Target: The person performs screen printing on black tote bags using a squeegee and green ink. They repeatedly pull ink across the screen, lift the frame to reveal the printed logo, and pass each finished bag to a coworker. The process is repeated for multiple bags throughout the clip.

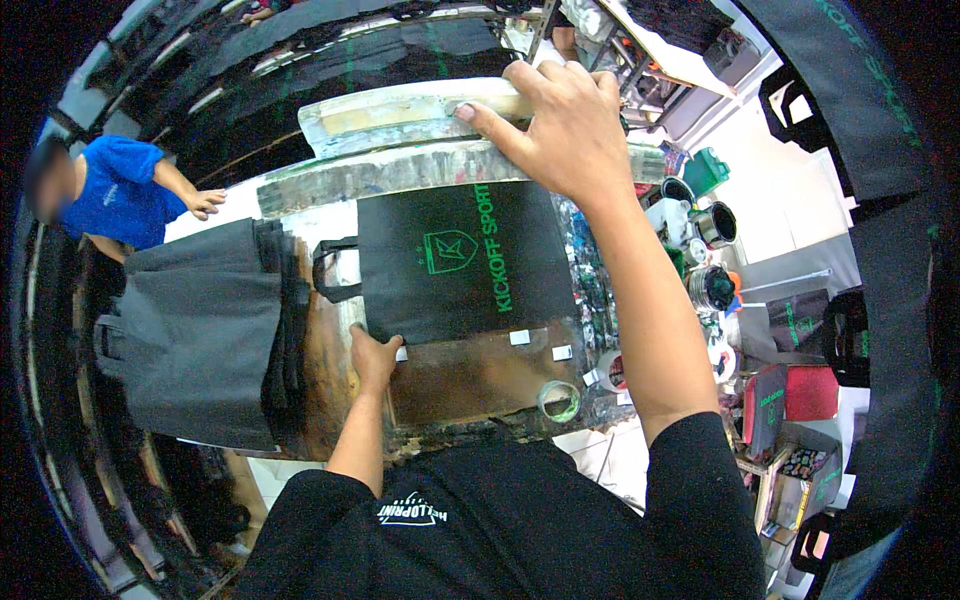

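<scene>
A black non-woven bag with a green crest and green lettering lies flat in front of me, its loop handle to the left. At the bag's near left corner is my left hand, thumb and forefinger spread apart and touching the edge. My right hand reaches up beyond the bag, closed over a wooden squeegee with its thumb on the near face. Just below the squeegee runs the paint-stained bar of a printing frame, over the bag's far end. The finger undersides are hidden.
Stacked black bags hang over the table's left side. A tape roll lies near the front edge. Ink cans and a green container stand at right. A person in a blue shirt is at far left.
</scene>
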`<action>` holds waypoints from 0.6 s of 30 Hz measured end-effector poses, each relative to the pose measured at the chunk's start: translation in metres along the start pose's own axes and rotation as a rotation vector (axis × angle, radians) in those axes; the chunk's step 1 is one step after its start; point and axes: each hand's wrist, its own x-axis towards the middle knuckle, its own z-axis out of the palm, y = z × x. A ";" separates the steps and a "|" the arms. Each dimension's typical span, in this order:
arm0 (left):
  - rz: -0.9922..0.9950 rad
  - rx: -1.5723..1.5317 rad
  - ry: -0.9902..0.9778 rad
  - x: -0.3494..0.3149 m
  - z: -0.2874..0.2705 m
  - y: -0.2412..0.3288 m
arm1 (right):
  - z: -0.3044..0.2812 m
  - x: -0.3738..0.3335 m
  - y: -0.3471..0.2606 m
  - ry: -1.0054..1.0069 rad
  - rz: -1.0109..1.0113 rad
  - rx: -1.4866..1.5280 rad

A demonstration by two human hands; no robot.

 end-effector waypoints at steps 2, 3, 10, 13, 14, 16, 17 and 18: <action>-0.010 -0.034 -0.017 0.006 -0.001 0.002 | 0.000 0.006 0.001 0.001 0.002 -0.001; 0.049 -0.062 0.019 0.009 -0.002 0.004 | 0.000 0.008 0.002 0.000 0.004 -0.002; 0.496 -0.220 0.291 0.051 -0.101 0.072 | -0.001 0.021 0.003 -0.044 0.002 0.014; 0.290 -0.476 0.106 0.067 -0.196 0.108 | 0.000 0.017 0.007 -0.037 0.021 -0.010; 0.159 -0.612 0.031 0.058 -0.232 0.123 | -0.003 0.014 0.007 -0.080 0.023 -0.023; 0.231 -0.548 0.095 0.071 -0.299 0.087 | -0.004 0.007 -0.002 -0.081 0.025 -0.012; 0.214 -0.570 0.128 0.070 -0.333 0.075 | -0.009 0.005 -0.006 -0.080 0.023 -0.011; 0.200 -0.593 0.163 0.065 -0.363 0.067 | -0.013 0.003 -0.008 -0.077 0.021 -0.012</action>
